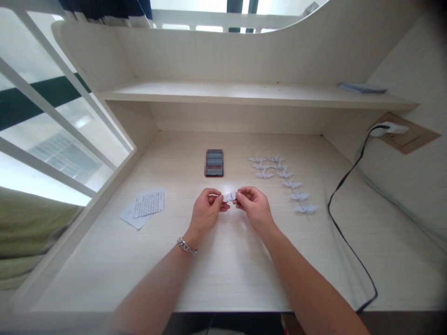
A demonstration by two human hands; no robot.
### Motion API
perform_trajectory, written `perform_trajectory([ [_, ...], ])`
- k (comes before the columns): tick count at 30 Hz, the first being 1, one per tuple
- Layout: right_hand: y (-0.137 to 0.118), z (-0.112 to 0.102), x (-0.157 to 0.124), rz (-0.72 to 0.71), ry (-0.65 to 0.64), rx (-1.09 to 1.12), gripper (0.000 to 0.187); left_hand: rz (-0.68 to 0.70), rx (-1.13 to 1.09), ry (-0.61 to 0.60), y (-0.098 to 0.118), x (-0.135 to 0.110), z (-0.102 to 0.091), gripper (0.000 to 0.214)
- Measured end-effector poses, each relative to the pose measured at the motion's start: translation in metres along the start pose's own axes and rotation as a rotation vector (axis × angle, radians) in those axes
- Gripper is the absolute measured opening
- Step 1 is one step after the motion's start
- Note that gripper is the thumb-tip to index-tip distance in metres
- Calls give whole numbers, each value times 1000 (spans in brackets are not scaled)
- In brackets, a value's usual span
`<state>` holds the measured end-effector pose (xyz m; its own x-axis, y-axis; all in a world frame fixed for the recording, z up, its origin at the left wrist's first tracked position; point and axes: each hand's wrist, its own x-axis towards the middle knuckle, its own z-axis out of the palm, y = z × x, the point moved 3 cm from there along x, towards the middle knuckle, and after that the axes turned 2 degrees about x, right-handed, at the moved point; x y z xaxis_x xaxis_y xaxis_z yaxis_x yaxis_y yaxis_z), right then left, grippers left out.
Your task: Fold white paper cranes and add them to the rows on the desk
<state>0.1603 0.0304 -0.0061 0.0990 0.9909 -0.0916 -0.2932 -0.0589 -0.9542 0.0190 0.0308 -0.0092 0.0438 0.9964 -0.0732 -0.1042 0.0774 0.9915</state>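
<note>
- A pale wood-grain desk [223,274] is stretching beneath both hands, and a matching shelf [244,93] is running across beyond them, with a flat bluish paper packet [363,87] lying on it, far beyond the right hand.
- A black cable [335,218] is trailing down the desk well to the right of the right hand, from one white wall plug [387,129].
- Two overlapping printed paper sheets [148,203] are lying just beyond and to the left of the left hand.
- One smartphone [213,163] with a blurred screen is lying directly beyond the left hand.
- Nine white origami cranes [280,167] are standing in two rows beyond the right hand, three in the short row and six in the long one.
- The left hand [207,209] is pinching one end of a small white folded paper piece [229,197] between thumb and curled fingers, and a single chain bracelet [186,246] is circling its wrist.
- The right hand [254,209] is pinching the other end the same way, so the piece is sitting between the two hands, clear of the desk.
- The step in hand appears to be fine shaping of this piece, and the next move seems to call for a steady, even pull.
</note>
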Motion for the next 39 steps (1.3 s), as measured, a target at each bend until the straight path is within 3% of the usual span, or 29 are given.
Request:
perform_trajectory([
  [7, 0, 3, -2, -25, -101, -101, 25, 94, 62, -24, 1, -1, -1, 25],
  [13, -5, 0, -5, -171, -174, -571, 17, 212, 340, 15, 8, -5, -3, 22],
  [17, -3, 2, -6, -154, -278, -743, 22, 225, 386, 27, 9, -7, -3, 19],
  [22, 1, 2, -5, -50, -402, -623, 23, 175, 345, -10, 7, -4, -6, 20],
  [30, 0, 1, -6, 77, -497, -400, 22, 41, 379, -298, 8, -7, -2, 27],
  [36, 1, 0, -5, 101, -472, -392, 29, 76, 406, -282, 10, -7, 1, 27],
  [39, -2, 1, -7, 172, -481, -251, 28, 33, 261, -306, 10, -7, 2, 27],
])
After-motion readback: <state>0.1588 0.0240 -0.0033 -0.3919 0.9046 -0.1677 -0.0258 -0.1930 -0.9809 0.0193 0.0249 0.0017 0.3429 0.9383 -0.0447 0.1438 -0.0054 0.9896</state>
